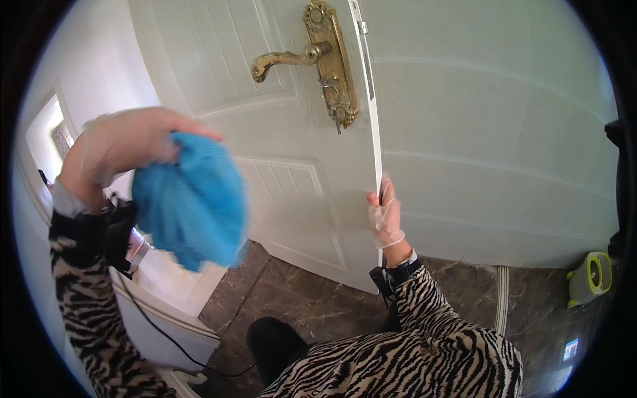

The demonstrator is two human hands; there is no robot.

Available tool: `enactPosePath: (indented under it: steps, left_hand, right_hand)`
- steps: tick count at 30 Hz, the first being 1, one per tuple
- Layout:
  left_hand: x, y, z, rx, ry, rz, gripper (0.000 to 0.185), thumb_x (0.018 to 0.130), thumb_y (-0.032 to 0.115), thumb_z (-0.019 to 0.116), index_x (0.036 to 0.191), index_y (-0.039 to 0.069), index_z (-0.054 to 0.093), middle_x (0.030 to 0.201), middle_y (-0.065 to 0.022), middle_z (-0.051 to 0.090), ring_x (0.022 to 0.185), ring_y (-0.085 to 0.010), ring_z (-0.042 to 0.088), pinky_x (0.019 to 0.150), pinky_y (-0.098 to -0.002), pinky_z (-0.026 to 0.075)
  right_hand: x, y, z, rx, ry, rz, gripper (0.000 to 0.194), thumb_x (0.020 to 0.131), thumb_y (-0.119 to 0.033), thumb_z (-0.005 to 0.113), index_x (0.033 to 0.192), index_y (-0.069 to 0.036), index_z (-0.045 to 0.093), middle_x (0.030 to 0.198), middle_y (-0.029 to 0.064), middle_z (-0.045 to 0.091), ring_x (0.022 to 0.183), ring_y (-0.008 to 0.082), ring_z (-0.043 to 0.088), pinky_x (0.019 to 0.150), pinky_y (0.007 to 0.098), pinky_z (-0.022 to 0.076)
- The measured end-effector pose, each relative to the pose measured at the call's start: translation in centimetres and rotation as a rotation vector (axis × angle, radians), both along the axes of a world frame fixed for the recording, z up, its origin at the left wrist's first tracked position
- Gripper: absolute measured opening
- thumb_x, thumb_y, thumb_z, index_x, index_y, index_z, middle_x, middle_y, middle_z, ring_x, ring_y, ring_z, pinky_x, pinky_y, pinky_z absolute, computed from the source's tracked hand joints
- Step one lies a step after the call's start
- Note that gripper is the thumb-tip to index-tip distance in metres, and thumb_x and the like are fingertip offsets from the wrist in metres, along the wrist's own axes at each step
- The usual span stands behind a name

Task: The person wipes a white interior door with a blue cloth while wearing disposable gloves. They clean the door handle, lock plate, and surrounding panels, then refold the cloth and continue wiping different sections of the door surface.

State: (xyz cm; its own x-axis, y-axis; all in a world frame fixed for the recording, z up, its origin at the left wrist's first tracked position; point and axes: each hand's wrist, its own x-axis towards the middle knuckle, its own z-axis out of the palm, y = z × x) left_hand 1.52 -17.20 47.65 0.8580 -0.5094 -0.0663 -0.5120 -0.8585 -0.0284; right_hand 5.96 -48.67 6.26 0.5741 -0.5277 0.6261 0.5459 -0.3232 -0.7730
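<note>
A blue cloth (196, 204) hangs bunched from my left hand (134, 139), which wears a clear disposable glove and looks slightly blurred. In front of me stands a white panelled door (308, 184) with its free edge facing me. My right hand (387, 209), gloved too, grips that edge below the latch, thumb on one face and fingers on the other. An ornate brass lever handle (286, 59) on a long backplate is above and between my hands. A key (337, 119) hangs at the lower part of the backplate.
A pale wall (487, 124) lies right of the door. On the dark marbled floor (293, 298) at right stands a grey-and-green plastic bucket (589, 279). A black cable (164, 336) runs at lower left, by a white door frame. Beyond the opening at left is a light floor.
</note>
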Motion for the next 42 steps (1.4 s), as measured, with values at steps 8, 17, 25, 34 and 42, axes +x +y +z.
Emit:
enactPosePath:
  steps: [8, 17, 25, 34, 42]
  left_hand:
    - [1.3, -10.6, -12.0, -0.977, 0.774, -0.857, 0.058, 0.096, 0.035, 0.066, 0.145, 0.004, 0.059, 0.136, -0.0149, 0.066, 0.128, -0.0345, 0.059, 0.119, -0.0433, 0.039]
    - [3.8, -14.4, -22.9, -1.79, 0.872, -0.393, 0.058, 0.085, -0.007, 0.042, 0.138, 0.005, 0.061, 0.123, -0.0076, 0.066, 0.113, -0.0177, 0.063, 0.106, -0.0329, 0.049]
    - [5.8, -15.1, -25.8, -1.243, -0.013, -0.651, 0.055, 0.092, -0.005, 0.059, 0.145, 0.007, 0.056, 0.123, -0.0163, 0.063, 0.114, -0.0264, 0.064, 0.102, -0.0378, 0.051]
    - [10.9, -7.4, -18.3, -1.065, -0.204, -0.605, 0.042, 0.094, 0.01, 0.065, 0.135, 0.006, 0.063, 0.115, -0.0195, 0.066, 0.099, -0.0339, 0.067, 0.087, -0.0409, 0.055]
    - [13.4, -4.8, -13.9, -1.075, -0.581, -0.493, 0.041, 0.093, 0.008, 0.065, 0.134, 0.008, 0.063, 0.122, -0.0187, 0.064, 0.111, -0.0355, 0.062, 0.095, -0.0416, 0.052]
  right_hand:
    - [-4.1, 2.3, 5.0, 0.416, -0.199, 0.602, 0.049, 0.106, -0.032, 0.055, 0.145, -0.004, 0.049, 0.11, 0.0067, 0.066, 0.094, 0.0163, 0.063, 0.084, 0.0296, 0.0523]
    - [-5.5, 3.8, 11.5, -0.019, -0.21, 0.216, 0.065, 0.104, -0.048, 0.054, 0.15, -0.003, 0.043, 0.127, 0.0087, 0.063, 0.112, 0.0192, 0.063, 0.094, 0.0331, 0.0533]
    - [-5.0, 6.5, 9.3, 0.571, -0.219, 0.649, 0.056, 0.105, -0.039, 0.057, 0.151, -0.007, 0.046, 0.139, 0.0074, 0.058, 0.12, 0.0175, 0.06, 0.103, 0.0333, 0.0509]
    - [-4.2, -10.9, 14.4, 0.309, -0.342, 0.39, 0.04, 0.1, -0.041, 0.065, 0.122, -0.007, 0.064, 0.09, 0.0026, 0.069, 0.075, 0.0118, 0.066, 0.06, 0.0273, 0.0543]
    - [-7.2, -20.1, 32.3, 0.303, -0.405, -0.237, 0.035, 0.097, -0.041, 0.065, 0.117, -0.013, 0.067, 0.093, 0.0018, 0.067, 0.074, 0.0135, 0.063, 0.058, 0.0258, 0.0472]
